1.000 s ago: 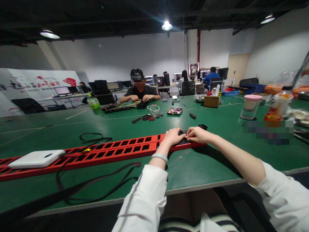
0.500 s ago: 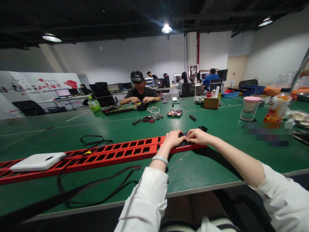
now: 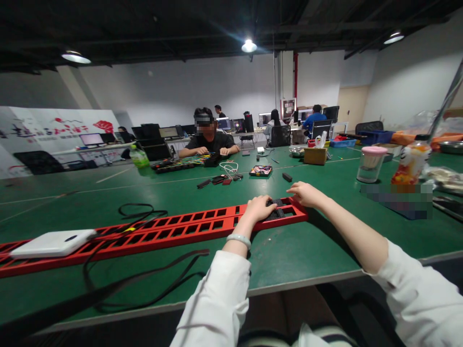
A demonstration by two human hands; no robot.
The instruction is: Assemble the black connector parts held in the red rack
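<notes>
Near the tabletop's front edge, the red slotted rail [image 3: 159, 231] runs left-right. Left hand [image 3: 257, 208] presses closed on black inserts [image 3: 277, 211] at its right end; right hand [image 3: 307, 193] hovers open just beyond.

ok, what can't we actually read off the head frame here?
All from the head view:
- Left hand covers the black part in the red slotted rail; its type and seating cannot be told.
- Right hand hides its fingers' underside; holding anything or not is unclear.
- The rail's far left end is cut off by the frame edge.
- Small parts mid-table are too small to identify.
- A blurred patch hides whatever lies beside the bottle.
</notes>
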